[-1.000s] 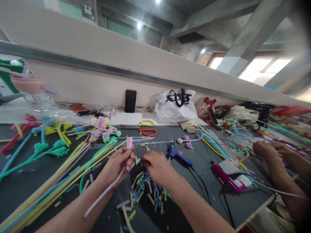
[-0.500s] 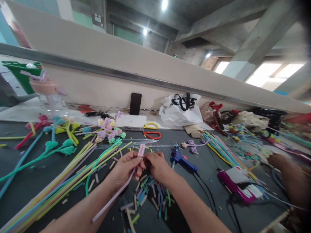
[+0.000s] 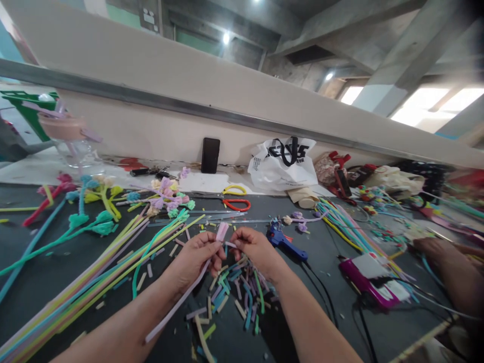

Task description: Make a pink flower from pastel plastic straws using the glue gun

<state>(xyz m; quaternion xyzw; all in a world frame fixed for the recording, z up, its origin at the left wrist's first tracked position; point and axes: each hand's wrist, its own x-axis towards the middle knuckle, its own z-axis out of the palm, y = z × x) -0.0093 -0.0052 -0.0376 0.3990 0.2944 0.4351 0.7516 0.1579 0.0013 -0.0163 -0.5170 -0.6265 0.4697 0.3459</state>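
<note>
My left hand (image 3: 198, 257) is closed in a pinch around a long lilac pipe cleaner (image 3: 176, 307), whose stem slants down toward me along the forearm. Above the thumb and fingers sticks up a small pink-lilac tuft (image 3: 222, 231) of short pieces, at the stem's top. Close beside it, my right hand (image 3: 254, 250) pinches the end of a short lilac piece (image 3: 230, 245) that reaches across to the base of the tuft. Beneath both hands lies a loose pile of short cut pipe cleaner pieces (image 3: 238, 290) in green, blue, lilac and cream.
Long pipe cleaners (image 3: 86, 282) lie at left, below finished fuzzy flowers (image 3: 166, 196). Scissors (image 3: 235, 197) are behind my hands. A blue glue gun (image 3: 286, 243) with a cord lies right, near a magenta device (image 3: 372, 282). A co-worker's hand (image 3: 433, 249) is at far right.
My right hand has drawn slightly right and up from the left one, so the short lilac piece between them now shows. The tuft looks more fanned out. The view has shifted slightly.
</note>
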